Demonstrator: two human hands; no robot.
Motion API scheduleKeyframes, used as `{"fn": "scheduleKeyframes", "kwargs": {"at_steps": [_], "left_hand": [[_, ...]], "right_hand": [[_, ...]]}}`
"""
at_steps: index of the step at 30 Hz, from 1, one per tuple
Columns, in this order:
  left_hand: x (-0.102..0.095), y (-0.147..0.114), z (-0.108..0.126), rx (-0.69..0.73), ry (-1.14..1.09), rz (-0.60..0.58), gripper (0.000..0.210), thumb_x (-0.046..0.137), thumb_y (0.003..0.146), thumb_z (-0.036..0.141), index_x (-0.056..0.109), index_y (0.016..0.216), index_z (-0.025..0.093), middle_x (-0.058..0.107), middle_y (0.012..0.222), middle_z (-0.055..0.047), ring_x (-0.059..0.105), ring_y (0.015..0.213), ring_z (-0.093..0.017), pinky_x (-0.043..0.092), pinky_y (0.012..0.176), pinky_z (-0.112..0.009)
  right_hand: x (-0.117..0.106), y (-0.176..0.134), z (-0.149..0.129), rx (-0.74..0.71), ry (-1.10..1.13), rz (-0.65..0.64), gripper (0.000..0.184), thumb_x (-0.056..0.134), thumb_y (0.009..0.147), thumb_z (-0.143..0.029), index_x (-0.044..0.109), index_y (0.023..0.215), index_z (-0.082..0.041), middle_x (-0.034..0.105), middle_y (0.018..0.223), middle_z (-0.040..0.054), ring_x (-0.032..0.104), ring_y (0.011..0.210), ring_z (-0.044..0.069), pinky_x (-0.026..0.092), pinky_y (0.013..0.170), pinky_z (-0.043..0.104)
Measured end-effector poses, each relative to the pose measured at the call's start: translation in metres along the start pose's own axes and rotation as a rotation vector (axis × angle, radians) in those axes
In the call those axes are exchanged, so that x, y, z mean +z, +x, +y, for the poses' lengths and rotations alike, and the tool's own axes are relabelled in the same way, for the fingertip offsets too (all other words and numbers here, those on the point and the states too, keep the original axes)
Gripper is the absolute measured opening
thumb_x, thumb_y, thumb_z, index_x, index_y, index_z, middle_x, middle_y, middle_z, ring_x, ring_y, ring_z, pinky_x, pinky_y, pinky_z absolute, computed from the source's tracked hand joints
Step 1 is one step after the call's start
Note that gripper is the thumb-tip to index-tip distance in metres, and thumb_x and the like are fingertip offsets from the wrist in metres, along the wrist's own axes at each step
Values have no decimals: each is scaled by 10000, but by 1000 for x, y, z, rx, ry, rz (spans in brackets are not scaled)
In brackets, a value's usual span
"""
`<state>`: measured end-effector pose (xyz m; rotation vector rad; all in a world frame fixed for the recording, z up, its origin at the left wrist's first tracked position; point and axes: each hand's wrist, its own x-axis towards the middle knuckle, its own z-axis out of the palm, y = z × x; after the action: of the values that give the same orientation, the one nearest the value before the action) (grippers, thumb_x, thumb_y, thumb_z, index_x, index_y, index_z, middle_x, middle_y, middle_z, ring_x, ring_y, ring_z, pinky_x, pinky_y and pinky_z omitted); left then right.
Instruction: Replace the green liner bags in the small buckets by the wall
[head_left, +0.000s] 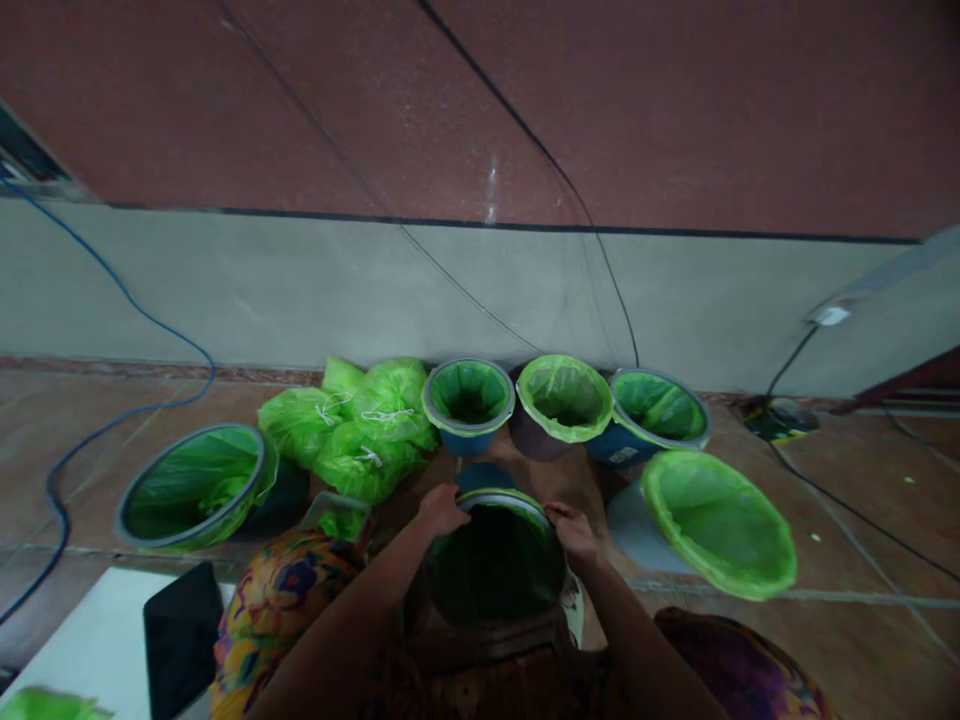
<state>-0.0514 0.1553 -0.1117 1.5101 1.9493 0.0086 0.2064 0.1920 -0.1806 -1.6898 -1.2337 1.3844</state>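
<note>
A dark bucket lined with a green bag stands between my knees, its mouth tipped toward me. On the left of its rim, my left hand is closed around the edge. My right hand pinches the rim on the opposite side. The bag's edge is folded over the rim, and the bucket's inside is too dark to make out. Just beyond it, along the wall, are a blue lined bucket, a brown lined bucket and another blue lined bucket.
Tied green bags are piled left of centre, near a small clear tub. A large lined bucket tilts at left; a grey one leans at right. A dark tablet lies on a white surface. Cables cross the floor.
</note>
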Motion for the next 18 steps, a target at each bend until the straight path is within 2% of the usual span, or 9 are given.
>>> {"fn": "scheduleKeyframes", "kwargs": {"at_steps": [3,5,8,10,12,15,18], "left_hand": [[1,5,-1,36,-163,-47,374,730,650,245,706,1009,145,718,879,-36,671,826,-198,491,697,-242],[5,7,-2,60,-241,-51,394,723,641,201,704,1030,140,706,844,-14,653,781,-173,470,663,-226],[10,7,-1,112,-301,-64,445,726,606,156,703,1050,139,695,829,-1,629,756,-159,453,665,-225],[11,6,1,136,-341,-74,441,729,578,148,712,1019,140,688,810,4,614,747,-158,447,680,-232],[10,5,3,153,-445,-121,401,733,578,187,719,976,139,680,788,8,597,730,-152,440,684,-235],[8,3,5,139,-640,-209,338,703,650,356,721,901,130,653,725,4,556,664,-136,418,638,-238],[11,1,7,67,-683,-202,315,630,708,424,707,782,127,589,620,14,490,582,-116,373,580,-237]], "right_hand": [[0,-7,-12,1,-34,-6,386,632,643,-539,725,716,-172,736,787,107,670,808,281,510,781,390],[4,-14,-22,-27,-31,-72,385,639,660,-533,733,741,-168,739,814,96,664,840,268,497,815,375],[14,-20,-31,-26,59,-164,378,709,601,-486,736,807,-170,737,835,74,658,835,239,492,813,349],[18,-20,-32,9,126,-181,389,749,553,-460,725,812,-171,726,792,62,653,780,222,495,774,342],[18,-17,-29,35,178,-158,403,772,522,-461,715,797,-173,711,746,54,641,726,213,492,729,343],[14,-11,-22,13,195,-108,414,781,500,-470,715,782,-174,704,739,54,632,707,212,482,703,345],[11,-10,-19,-19,144,-112,386,763,531,-459,732,798,-181,718,780,56,636,733,211,482,731,348]]}}
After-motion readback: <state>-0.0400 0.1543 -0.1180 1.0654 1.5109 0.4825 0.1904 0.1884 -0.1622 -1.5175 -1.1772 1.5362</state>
